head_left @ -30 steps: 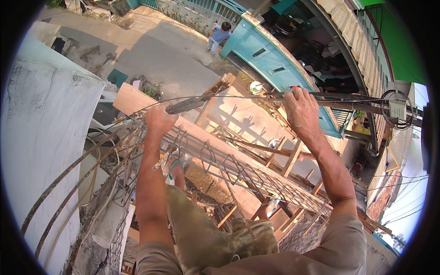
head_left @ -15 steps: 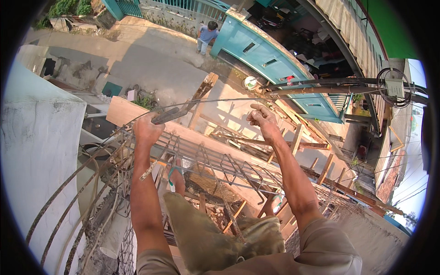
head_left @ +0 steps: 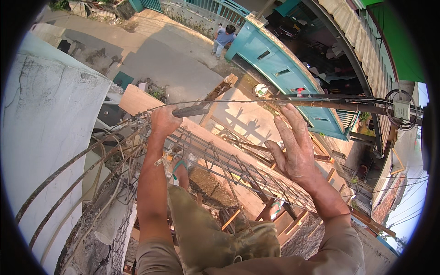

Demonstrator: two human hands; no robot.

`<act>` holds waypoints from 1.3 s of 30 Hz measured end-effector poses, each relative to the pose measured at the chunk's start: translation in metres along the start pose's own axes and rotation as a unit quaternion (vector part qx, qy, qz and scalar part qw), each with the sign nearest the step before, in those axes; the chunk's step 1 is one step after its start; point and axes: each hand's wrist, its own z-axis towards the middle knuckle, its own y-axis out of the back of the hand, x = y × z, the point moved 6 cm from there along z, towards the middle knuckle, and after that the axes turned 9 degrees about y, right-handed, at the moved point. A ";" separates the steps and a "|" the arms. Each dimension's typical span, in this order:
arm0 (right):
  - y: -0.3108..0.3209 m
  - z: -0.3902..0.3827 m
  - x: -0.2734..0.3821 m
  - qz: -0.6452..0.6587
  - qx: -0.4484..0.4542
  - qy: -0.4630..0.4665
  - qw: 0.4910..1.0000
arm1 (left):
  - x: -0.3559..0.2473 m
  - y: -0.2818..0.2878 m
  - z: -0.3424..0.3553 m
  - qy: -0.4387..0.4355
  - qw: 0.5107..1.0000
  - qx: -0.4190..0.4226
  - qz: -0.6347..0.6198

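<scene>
My left hand (head_left: 165, 120) is closed around a dark tool (head_left: 191, 111) with two slim arms pointing right; its exact kind is unclear. A thin dark wire (head_left: 238, 100) passes just beyond that hand and stretches right. My right hand (head_left: 295, 146) is raised with its fingers apart, and nothing shows in it. Below both hands runs a long cage of steel reinforcing bars (head_left: 233, 167) with bent ties, beside a wooden formwork board (head_left: 135, 100). My feet, in green-strapped flip-flops (head_left: 178, 169), show beneath the cage.
Curved rusty bars (head_left: 59, 181) rise on the left beside a white wall (head_left: 50, 105). Timber props (head_left: 224, 87) stand beyond the board. Far below, a person (head_left: 223, 40) stands on the road near a turquoise wall (head_left: 275, 64). Thick cables (head_left: 348, 105) cross at right.
My right hand has moved nearer and opened from curled fingers to spread ones. The left hand keeps its hold on the tool. The whole view has shifted slightly.
</scene>
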 end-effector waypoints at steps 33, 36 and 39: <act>-0.129 0.029 -0.067 -0.066 0.158 -0.004 0.985 | 0.011 -0.037 -0.019 -0.089 0.989 -0.104 0.059; -0.106 0.008 -0.147 -0.161 0.280 -0.149 0.935 | 0.017 -0.045 -0.021 -0.110 0.985 -0.127 0.047; -0.100 -0.054 -0.228 -0.022 0.374 -0.262 0.889 | 0.009 -0.053 -0.015 -0.143 0.973 -0.164 0.071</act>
